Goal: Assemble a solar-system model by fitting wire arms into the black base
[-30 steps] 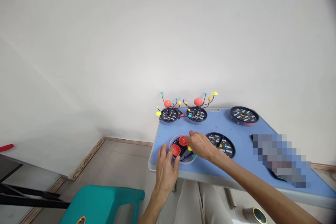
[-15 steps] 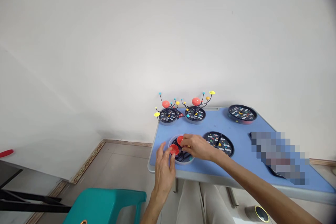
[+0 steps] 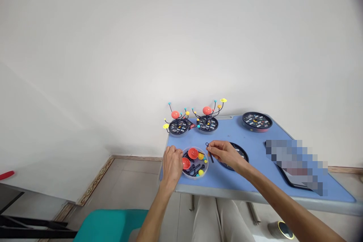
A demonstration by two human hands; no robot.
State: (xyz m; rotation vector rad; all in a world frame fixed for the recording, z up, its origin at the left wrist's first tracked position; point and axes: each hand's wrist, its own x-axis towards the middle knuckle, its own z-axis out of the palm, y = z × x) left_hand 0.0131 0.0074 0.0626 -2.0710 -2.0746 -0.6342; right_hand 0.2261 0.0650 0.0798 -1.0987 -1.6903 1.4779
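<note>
My right hand (image 3: 225,154) is shut on a thin black rod with a small ring end (image 3: 210,152), held by finger and thumb just right of a clear round dish (image 3: 196,170). My left hand (image 3: 172,165) rests against the dish's left rim, its fingers curled down and their tips hidden. In the dish lie two red domes (image 3: 193,153), yellow balls (image 3: 200,156), small teal balls and loose black rods. A black disc base (image 3: 242,151) lies partly under my right hand.
Two assembled planet models (image 3: 178,126) (image 3: 207,123) stand at the blue table's (image 3: 227,130) far edge, beside a black disc base (image 3: 256,121). A pixelated patch (image 3: 295,166) covers the table's right part. A teal stool (image 3: 110,227) stands at lower left.
My right hand has come out of the dish toward the right, holding a black rod. My left hand has shifted to the dish's left rim, and the dish's contents now show.
</note>
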